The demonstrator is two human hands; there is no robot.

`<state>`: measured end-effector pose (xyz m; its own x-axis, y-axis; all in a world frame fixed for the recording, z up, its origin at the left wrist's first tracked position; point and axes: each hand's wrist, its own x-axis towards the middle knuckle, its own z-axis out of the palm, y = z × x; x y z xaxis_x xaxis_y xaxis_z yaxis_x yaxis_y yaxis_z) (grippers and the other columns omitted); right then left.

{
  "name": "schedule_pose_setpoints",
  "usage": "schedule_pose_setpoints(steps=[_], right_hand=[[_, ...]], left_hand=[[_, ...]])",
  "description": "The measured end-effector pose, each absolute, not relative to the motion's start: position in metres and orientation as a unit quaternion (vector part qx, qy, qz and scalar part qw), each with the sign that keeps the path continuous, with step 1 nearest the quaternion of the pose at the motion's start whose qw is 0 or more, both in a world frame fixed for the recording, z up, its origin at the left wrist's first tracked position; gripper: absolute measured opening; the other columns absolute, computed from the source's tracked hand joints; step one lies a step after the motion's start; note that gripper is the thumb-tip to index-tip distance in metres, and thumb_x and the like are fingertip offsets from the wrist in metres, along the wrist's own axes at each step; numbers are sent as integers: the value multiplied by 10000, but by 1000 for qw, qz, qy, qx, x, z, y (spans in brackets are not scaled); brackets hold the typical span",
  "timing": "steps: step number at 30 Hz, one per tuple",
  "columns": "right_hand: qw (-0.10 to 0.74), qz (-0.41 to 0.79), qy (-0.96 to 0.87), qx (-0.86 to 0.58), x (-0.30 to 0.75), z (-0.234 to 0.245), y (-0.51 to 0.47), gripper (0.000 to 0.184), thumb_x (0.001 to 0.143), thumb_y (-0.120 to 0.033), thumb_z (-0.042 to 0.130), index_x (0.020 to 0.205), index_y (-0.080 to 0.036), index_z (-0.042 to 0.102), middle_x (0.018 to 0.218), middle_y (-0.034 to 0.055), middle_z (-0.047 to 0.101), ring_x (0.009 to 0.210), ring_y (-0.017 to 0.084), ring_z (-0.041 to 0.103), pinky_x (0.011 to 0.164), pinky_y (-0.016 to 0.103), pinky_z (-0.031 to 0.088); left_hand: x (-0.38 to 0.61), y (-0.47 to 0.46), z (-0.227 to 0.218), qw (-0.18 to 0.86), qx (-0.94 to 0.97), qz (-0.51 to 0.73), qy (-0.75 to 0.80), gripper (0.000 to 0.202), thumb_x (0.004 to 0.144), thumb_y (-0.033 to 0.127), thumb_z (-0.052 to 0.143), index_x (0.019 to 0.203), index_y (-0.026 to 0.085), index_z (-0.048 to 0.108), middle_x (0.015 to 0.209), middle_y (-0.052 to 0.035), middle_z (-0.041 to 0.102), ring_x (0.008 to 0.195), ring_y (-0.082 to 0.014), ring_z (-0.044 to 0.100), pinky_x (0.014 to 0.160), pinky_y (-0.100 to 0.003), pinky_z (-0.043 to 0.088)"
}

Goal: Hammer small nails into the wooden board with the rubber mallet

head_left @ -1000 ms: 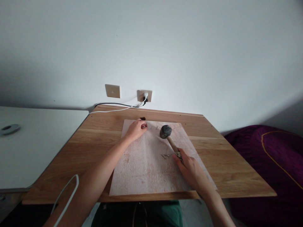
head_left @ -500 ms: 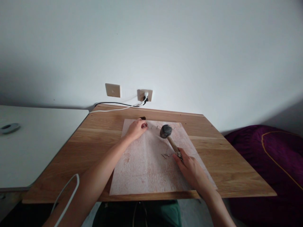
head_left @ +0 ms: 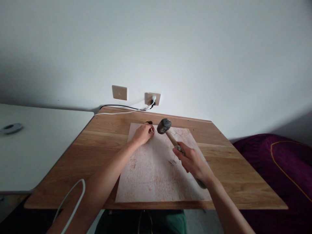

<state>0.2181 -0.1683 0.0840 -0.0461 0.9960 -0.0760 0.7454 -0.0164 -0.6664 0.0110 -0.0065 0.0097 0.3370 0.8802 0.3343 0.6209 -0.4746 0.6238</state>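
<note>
My right hand [head_left: 193,160] is wrapped round the handle of a rubber mallet [head_left: 164,126], whose black head is raised over the far part of a pale, worn board [head_left: 143,182]. At the board's far left, my left hand [head_left: 142,134] pinches what looks like a nail; only a thin tip shows past the fingers. Several loose nails [head_left: 172,162] lie near the middle of the board, below the mallet. Thin nails with a fine line [head_left: 179,133] show along its far right edge. A small dark object [head_left: 149,122] sits just behind my left hand.
The board lies on a wooden table [head_left: 234,169] against a wall with a socket [head_left: 152,98] and plugged cables [head_left: 119,113]. A white table [head_left: 48,143] with a roll of tape [head_left: 12,128] adjoins on the left. Purple fabric [head_left: 260,156] bulges at right. A white cable loop [head_left: 81,191] crosses my left forearm.
My right hand has lifted the mallet off the board, its head moving up and left toward my left hand. My left hand keeps its pinch at nearly the same spot.
</note>
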Motion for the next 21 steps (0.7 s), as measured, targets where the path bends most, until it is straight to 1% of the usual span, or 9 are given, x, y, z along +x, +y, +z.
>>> schedule_pose_setpoints(steps=[3, 6, 8, 9, 11, 14, 17, 19, 21], right_hand=[[206, 266, -682, -649, 209, 84, -157, 312, 1010, -440, 436, 1118, -192, 590, 462, -78, 500, 373, 154, 520, 435, 247, 353], [208, 226, -696, -650, 202, 80, -149, 365, 1006, -443, 429, 1199, -179, 590, 561, -22, 606, 479, 195, 608, 496, 274, 383], [204, 205, -702, -651, 199, 78, -146, 327, 994, -414, 439, 1159, -187, 608, 641, 15, 660, 575, 214, 659, 535, 278, 397], [197, 209, -701, -653, 198, 78, -145, 300, 990, -398, 440, 1125, -193, 613, 644, 16, 660, 584, 212, 662, 536, 274, 396], [186, 236, -690, -658, 198, 78, -145, 266, 990, -383, 433, 1082, -201, 604, 576, -16, 608, 504, 186, 619, 499, 261, 380], [206, 277, -668, -660, 203, 77, -150, 284, 999, -423, 427, 1107, -206, 575, 512, -70, 511, 397, 149, 530, 424, 242, 367], [240, 305, -638, -664, 212, 73, -155, 320, 993, -477, 437, 1124, -210, 554, 525, -84, 483, 387, 140, 517, 377, 229, 388], [250, 317, -625, -668, 217, 69, -158, 318, 987, -492, 444, 1102, -215, 548, 525, -93, 469, 380, 134, 509, 357, 220, 395], [252, 318, -624, -668, 222, 66, -159, 299, 984, -491, 449, 1061, -218, 545, 525, -97, 465, 374, 126, 503, 347, 210, 395]], left_hand=[[10, -7, 10, 203, 796, 316, 475, 108, 859, 177, 675, 924, 209, 756, 940, -48, 705, 826, -189, 675, 723, -275, 483], [11, -9, 10, 197, 794, 312, 483, 153, 828, 196, 718, 980, 203, 739, 1005, -64, 697, 876, -217, 680, 743, -291, 492], [11, -10, 10, 193, 788, 320, 490, 254, 803, 239, 769, 1048, 202, 710, 1057, -75, 687, 901, -237, 679, 748, -304, 499], [11, -10, 10, 193, 784, 324, 493, 304, 792, 259, 791, 1075, 204, 695, 1079, -78, 682, 904, -241, 678, 748, -308, 502], [12, -11, 10, 195, 780, 331, 494, 348, 778, 274, 815, 1092, 209, 679, 1103, -77, 673, 900, -237, 676, 749, -308, 506], [11, -10, 9, 196, 784, 339, 482, 240, 807, 284, 802, 1009, 205, 698, 1084, -72, 670, 876, -218, 669, 744, -297, 503], [11, -8, 9, 207, 787, 345, 469, 107, 861, 290, 761, 890, 196, 720, 963, -56, 685, 810, -193, 655, 718, -283, 488], [11, -7, 10, 219, 786, 352, 458, 81, 875, 269, 748, 853, 193, 728, 878, -38, 690, 769, -177, 646, 701, -272, 473], [11, -6, 10, 224, 786, 361, 449, 56, 874, 238, 744, 841, 193, 736, 845, -27, 693, 756, -164, 643, 695, -261, 460]])
